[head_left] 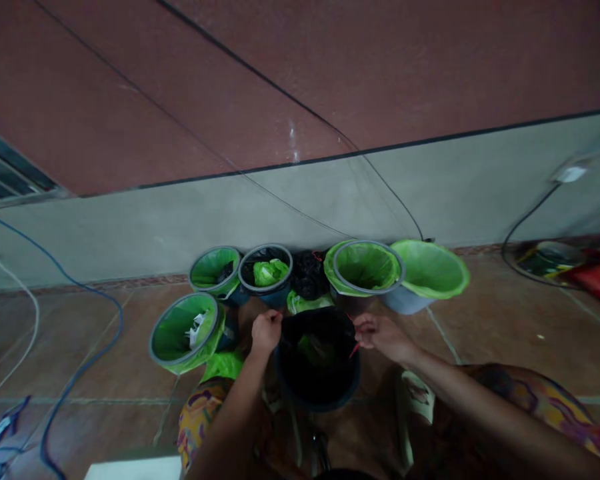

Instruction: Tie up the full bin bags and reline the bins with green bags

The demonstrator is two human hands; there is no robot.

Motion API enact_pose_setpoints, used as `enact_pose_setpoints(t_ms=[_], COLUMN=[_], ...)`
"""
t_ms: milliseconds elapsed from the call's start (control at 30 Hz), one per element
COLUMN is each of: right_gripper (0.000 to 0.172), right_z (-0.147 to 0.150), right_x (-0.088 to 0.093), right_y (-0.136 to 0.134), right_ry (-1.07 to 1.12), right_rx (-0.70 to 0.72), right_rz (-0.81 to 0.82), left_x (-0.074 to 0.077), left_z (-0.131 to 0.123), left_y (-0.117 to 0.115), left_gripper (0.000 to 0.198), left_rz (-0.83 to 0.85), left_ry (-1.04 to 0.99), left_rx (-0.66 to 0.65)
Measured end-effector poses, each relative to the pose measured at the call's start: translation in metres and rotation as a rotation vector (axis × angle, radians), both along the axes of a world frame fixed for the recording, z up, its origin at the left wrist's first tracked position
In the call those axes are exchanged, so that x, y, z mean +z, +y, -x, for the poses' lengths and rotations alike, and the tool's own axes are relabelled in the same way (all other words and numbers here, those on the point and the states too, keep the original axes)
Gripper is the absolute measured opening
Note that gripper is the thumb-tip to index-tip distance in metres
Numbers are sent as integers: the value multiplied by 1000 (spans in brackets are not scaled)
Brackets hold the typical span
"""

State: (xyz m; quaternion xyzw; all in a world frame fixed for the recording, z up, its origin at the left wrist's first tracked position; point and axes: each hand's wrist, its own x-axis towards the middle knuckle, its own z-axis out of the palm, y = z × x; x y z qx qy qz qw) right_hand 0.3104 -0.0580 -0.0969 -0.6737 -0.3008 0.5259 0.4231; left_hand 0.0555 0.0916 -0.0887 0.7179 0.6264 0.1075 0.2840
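Observation:
In front of me a dark trash bin (pixel 318 403) stands lined with a black trash bag (pixel 305 325), with something green at the bottom. My left hand (pixel 267 331) is closed on the left edge of the bag's mouth. On the other side my right hand (pixel 373 331) pinches the bag's right edge, where a red drawstring (pixel 353 351) hangs. The bag's far rim is pulled up between the two hands. Just behind it lie a bunched black bag (pixel 309 275) and a green bag (pixel 307 303).
Green-lined bins stand at left (pixel 161 360), back left (pixel 198 283), back middle (pixel 403 272) and right (pixel 447 272). A black-lined bin (pixel 266 291) holds a green bundle. A blue cable (pixel 121 323) crosses the left floor; a red item (pixel 597 277) lies far right, by the wall.

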Motion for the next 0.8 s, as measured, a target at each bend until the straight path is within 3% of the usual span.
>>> enact_pose_setpoints(t_ms=[133,200,300,467,633,800], right_gripper=[22,24,29,33,37,37], right_z=[8,12,19,25,40,52], right_x=[1,-2,-7,-6,16,36], right_y=[8,12,15,16,10,6], right_ry=[-194,-290,-339,-419,-444,-422], right_rx=[133,222,236,268,402,457], right_rz=[-148,-204,-179,-150,-238,-354], left_x=[17,24,34,51,75,87], left_z=[-5,-9,-17,-28,-41,-50], left_y=[-5,-10,-18,-31,-49,-62], left_gripper=[30,31,27,25,24,22], left_rz=[30,84,181,120,36,18], left_ry=[-230,-377,-524,-371,-289,-406], left_rx=[-28,18,103,-2,-140,-170])
